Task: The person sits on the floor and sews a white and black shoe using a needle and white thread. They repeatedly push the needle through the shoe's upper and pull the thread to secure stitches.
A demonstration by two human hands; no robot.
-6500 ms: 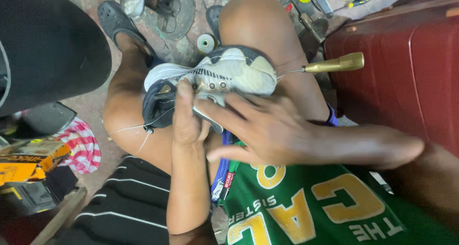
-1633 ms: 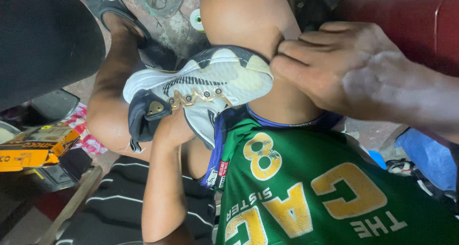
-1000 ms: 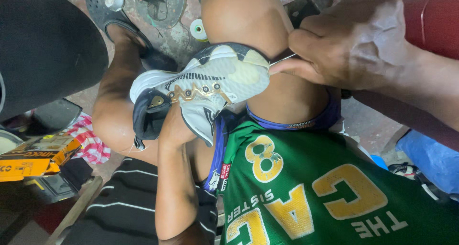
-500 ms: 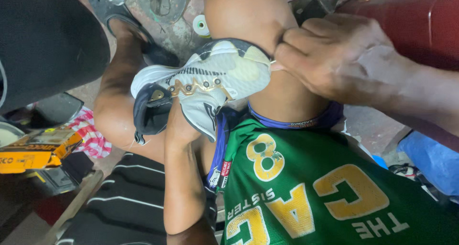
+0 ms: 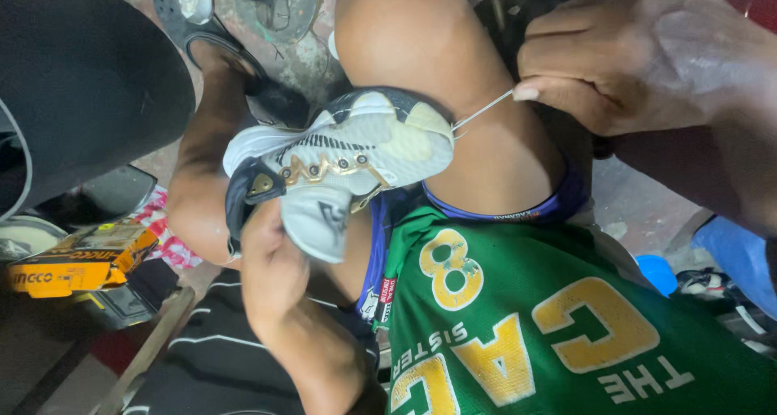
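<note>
While left hand (image 5: 275,269) grips sneaker (image 5: 340,160), right hand (image 5: 615,55) tensions thread (image 5: 483,110) at toe edge.

**A:** So what's going on in this shot? I see a white sneaker (image 5: 340,160) with gold eyelets and dark trim sitting in the middle of the frame, wedged between two bare knees.

**B:** Yep, the left hand (image 5: 271,273) comes up from the bottom and is tucked under the tongue end, holding the shoe steady. The right hand (image 5: 623,55), upper right, pinches a thin pale thread (image 5: 483,110) that runs taut from the shoe's toe edge.

**A:** And the bits around it?

**B:** Green jersey (image 5: 566,326) with yellow lettering fills the lower right, a yellow box (image 5: 81,261) sits at the left edge, and a dark sandal (image 5: 190,14) lies on the floor at upper left.
</note>
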